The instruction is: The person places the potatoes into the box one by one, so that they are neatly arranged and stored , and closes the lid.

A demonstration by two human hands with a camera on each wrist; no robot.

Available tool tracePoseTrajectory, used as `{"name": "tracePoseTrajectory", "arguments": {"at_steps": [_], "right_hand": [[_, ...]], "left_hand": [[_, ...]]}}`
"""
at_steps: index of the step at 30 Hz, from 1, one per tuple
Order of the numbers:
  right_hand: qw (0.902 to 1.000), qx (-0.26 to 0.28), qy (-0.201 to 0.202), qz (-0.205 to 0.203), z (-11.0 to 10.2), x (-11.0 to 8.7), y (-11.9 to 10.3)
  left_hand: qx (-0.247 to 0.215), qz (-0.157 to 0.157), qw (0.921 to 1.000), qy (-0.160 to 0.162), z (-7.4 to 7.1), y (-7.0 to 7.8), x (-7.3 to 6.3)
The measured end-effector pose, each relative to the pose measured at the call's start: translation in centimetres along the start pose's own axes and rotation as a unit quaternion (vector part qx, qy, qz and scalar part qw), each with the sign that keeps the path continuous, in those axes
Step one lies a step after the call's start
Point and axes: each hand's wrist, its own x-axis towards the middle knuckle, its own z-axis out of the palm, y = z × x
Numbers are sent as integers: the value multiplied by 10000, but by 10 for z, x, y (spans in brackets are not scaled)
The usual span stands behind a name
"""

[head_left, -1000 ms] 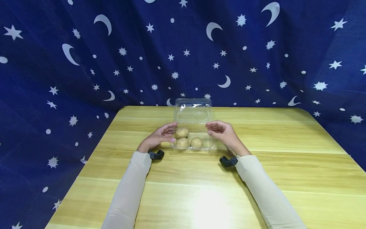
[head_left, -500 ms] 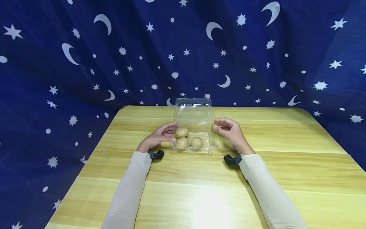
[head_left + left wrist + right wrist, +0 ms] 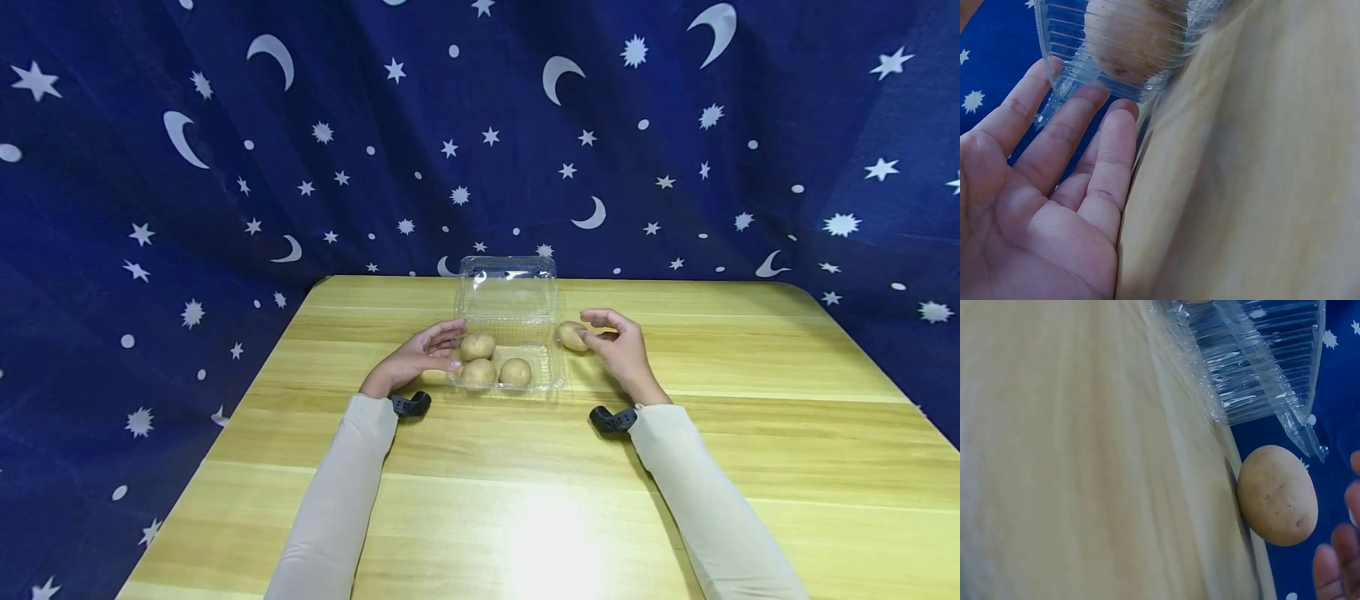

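Observation:
A clear plastic clamshell box (image 3: 536, 357) lies with its lid (image 3: 507, 292) raised at the back. Inside are three potatoes: one at the back left (image 3: 477, 347), another at the front left (image 3: 477, 372) and one at the front middle (image 3: 516, 373). My left hand (image 3: 420, 357) touches the box's left side; in the left wrist view its fingers (image 3: 1113, 156) reach straight to the ribbed wall. On the table just right of the box rests another potato (image 3: 1277, 495). Close to its right is my right hand (image 3: 618, 350), fingers loosely bent, a gap showing in the right wrist view.
A light wooden table (image 3: 480, 500) bears everything. Its back edge meets a dark blue curtain (image 3: 420, 125) with white stars and moons. Black wrist cameras, left (image 3: 411, 406) and right (image 3: 612, 419), sit at the cuffs.
My right hand has moved right, from over the box's right side to the table beside it. It has let go of a potato there. The left hand has stayed put.

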Motion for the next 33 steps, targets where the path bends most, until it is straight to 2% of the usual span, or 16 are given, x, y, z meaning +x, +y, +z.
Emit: {"name": "tracePoseTrajectory", "arguments": {"at_steps": [4, 8, 11, 16, 20, 33], "right_hand": [[9987, 89, 22, 499, -4, -2, 3], [9939, 329, -203, 1031, -7, -3, 5], [9904, 422, -450, 1234, -9, -4, 7], [9874, 235, -849, 1317, -9, -5, 7], [9874, -4, -932, 1280, -7, -5, 7], [9883, -128, -515, 1430, -4, -3, 11]], "left_hand": [[-5, 21, 10000, -18, 0, 0, 1], [-11, 25, 10000, -18, 0, 0, 1], [-25, 30, 10000, -26, 0, 0, 1], [-33, 44, 10000, -29, -1, 0, 2], [-44, 34, 10000, -30, -2, 0, 1], [-11, 39, 10000, -60, 1, 1, -2]]}}
